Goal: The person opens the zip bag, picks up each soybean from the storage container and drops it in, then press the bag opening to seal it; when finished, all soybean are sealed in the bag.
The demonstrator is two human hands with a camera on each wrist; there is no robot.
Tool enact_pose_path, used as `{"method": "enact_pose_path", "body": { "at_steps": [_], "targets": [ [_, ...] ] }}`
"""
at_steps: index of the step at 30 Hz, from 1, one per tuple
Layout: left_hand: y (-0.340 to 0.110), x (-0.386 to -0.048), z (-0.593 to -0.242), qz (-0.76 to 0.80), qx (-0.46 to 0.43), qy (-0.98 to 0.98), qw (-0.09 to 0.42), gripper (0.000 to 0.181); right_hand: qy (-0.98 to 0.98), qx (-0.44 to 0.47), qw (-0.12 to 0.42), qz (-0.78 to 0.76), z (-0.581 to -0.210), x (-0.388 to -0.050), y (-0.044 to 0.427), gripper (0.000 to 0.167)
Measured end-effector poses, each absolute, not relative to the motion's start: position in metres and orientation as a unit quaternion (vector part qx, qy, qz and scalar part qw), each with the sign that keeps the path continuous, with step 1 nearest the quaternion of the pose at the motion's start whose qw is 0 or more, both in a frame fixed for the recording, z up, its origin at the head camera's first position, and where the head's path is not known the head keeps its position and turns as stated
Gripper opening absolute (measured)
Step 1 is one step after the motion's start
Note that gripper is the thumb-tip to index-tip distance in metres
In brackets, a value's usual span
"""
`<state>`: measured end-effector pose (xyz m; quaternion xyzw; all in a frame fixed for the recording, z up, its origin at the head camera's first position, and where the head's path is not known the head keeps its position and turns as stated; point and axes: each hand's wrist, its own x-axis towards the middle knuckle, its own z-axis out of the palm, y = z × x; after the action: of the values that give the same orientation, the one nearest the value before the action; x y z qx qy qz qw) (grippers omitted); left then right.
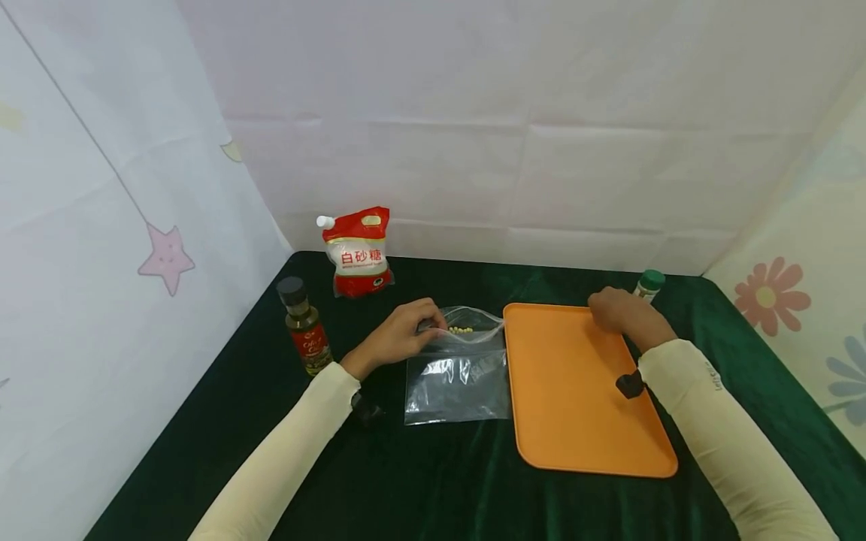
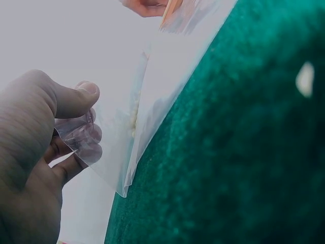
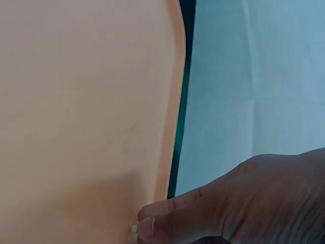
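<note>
A clear zip bag (image 1: 457, 387) lies flat to the left of the orange tray (image 1: 575, 406), its mouth parted. Small yellow beans (image 1: 461, 330) show inside the opening. My left hand (image 1: 409, 329) pinches the bag's upper left edge; in the left wrist view, the plastic (image 2: 76, 133) runs between thumb and fingers. Over the tray's far right corner is my right hand (image 1: 625, 315). In the right wrist view, its thumb and finger pinch one small pale bean (image 3: 134, 229) just above the tray surface. Most of that bean is hidden by the fingertips.
A bottle with a black cap and red label (image 1: 310, 334) stands left of the left hand. Behind it is a red and white sugar bag (image 1: 358, 255) with a spout. A green-capped container (image 1: 651, 282) stands beyond the right hand. Dark green cloth (image 1: 419, 481) covers the table.
</note>
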<state>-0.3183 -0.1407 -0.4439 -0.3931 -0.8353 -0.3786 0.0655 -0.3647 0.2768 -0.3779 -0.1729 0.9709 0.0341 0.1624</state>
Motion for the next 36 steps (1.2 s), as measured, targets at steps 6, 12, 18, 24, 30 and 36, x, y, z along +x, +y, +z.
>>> {"method": "enact_pose_path", "body": {
  "at_steps": [6, 12, 18, 24, 30, 36],
  "targets": [
    [-0.143, -0.319, -0.444, -0.375, -0.385, -0.842, 0.055, 0.009, 0.973, -0.160, 0.164, 0.026, -0.388, -0.364, 0.280, 0.014],
    [-0.143, -0.318, -0.444, -0.376, -0.387, -0.840, 0.059, 0.008, 0.972, -0.179, 0.147, 0.039, -0.387, -0.367, 0.280, 0.011],
    [-0.142, -0.318, -0.442, -0.375, -0.389, -0.839, 0.060, 0.007, 0.965, -0.245, 0.090, 0.003, -0.386, -0.366, 0.279, 0.016],
    [-0.142, -0.318, -0.441, -0.374, -0.383, -0.843, 0.058, 0.006, 0.952, -0.298, 0.038, -0.051, -0.373, -0.359, 0.260, 0.013],
    [-0.142, -0.317, -0.442, -0.376, -0.382, -0.842, 0.056, 0.008, 0.935, -0.349, -0.010, -0.069, -0.359, -0.352, 0.229, 0.011],
    [-0.141, -0.318, -0.443, -0.376, -0.394, -0.837, 0.060, 0.008, 0.918, -0.388, -0.035, -0.082, -0.346, -0.340, 0.197, 0.008]
  ]
}}
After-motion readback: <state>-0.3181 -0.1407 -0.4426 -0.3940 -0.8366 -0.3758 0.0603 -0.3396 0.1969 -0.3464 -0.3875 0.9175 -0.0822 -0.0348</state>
